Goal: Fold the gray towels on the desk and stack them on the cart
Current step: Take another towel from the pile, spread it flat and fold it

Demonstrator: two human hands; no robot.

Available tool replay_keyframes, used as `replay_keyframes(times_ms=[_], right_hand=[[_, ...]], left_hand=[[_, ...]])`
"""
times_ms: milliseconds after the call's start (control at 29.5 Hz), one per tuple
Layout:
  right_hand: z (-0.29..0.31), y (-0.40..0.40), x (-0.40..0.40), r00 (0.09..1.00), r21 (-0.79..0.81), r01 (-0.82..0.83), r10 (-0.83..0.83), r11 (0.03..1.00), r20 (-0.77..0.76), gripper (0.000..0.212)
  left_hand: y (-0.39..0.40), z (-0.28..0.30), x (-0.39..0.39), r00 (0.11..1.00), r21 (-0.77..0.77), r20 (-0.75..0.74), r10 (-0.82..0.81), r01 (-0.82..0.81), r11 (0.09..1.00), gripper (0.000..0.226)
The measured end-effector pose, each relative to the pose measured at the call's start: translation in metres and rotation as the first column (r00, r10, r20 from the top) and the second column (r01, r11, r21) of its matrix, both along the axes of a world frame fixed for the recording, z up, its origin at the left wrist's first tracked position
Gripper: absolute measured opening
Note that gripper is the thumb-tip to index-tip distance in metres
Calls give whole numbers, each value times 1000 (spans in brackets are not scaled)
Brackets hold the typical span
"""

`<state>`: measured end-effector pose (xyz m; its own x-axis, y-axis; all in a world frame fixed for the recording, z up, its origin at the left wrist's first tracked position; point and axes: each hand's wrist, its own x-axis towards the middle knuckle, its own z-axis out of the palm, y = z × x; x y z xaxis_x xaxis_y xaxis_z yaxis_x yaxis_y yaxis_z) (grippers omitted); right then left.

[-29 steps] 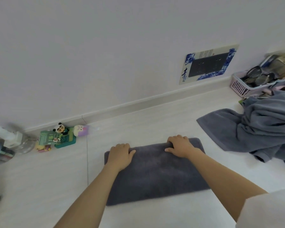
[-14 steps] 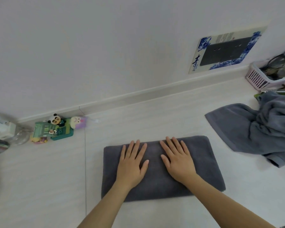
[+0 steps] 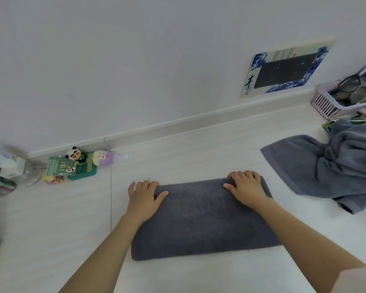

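Fingers (image 3: pixel 145 183) of your left hand (image 3: pixel 144 197) and right hand (image 3: pixel 246 188) curl over the far edge of the folded gray towel (image 3: pixel 201 220) mid-counter (image 3: pixel 51 229); uneven pulling could skew the fold toward the unfolded pile (image 3: pixel 336 168) at right.

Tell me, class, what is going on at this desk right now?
A person is folding a gray towel on the white desk. The left hand and right hand each grip a far corner of the folded towel, fingers curled over its far edge. A heap of unfolded gray towels waits at the right, in front of a pink basket. No cart is in view.
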<state>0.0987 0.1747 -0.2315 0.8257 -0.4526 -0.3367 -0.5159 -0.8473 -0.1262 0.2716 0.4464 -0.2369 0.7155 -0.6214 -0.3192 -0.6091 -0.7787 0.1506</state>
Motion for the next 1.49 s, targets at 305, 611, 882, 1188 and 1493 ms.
replay_keyframes(times_ms=[305, 611, 882, 1188, 1493], right_hand=[[50, -15, 6, 999, 345, 2, 14, 938, -43, 27], [119, -17, 10, 752, -145, -104, 173, 984, 636, 29], [48, 14, -29, 951, -10, -191, 188, 981, 247, 28], [32, 26, -51, 984, 143, -139, 120, 980, 135, 27], [42, 97, 18, 824, 730, 88, -462, 678, 329, 31]], left_hand=[[-4, 55, 22, 932, -65, -359, -56, 34, 997, 32], [8, 152, 36, 995, -555, 97, 34, 26, 832, 28], [40, 64, -19, 990, -251, -127, -52, 18, 968, 22], [48, 38, -38, 975, -143, -221, -33, 1, 990, 22], [19, 32, -35, 709, -319, -300, 638, -705, 634, 63]])
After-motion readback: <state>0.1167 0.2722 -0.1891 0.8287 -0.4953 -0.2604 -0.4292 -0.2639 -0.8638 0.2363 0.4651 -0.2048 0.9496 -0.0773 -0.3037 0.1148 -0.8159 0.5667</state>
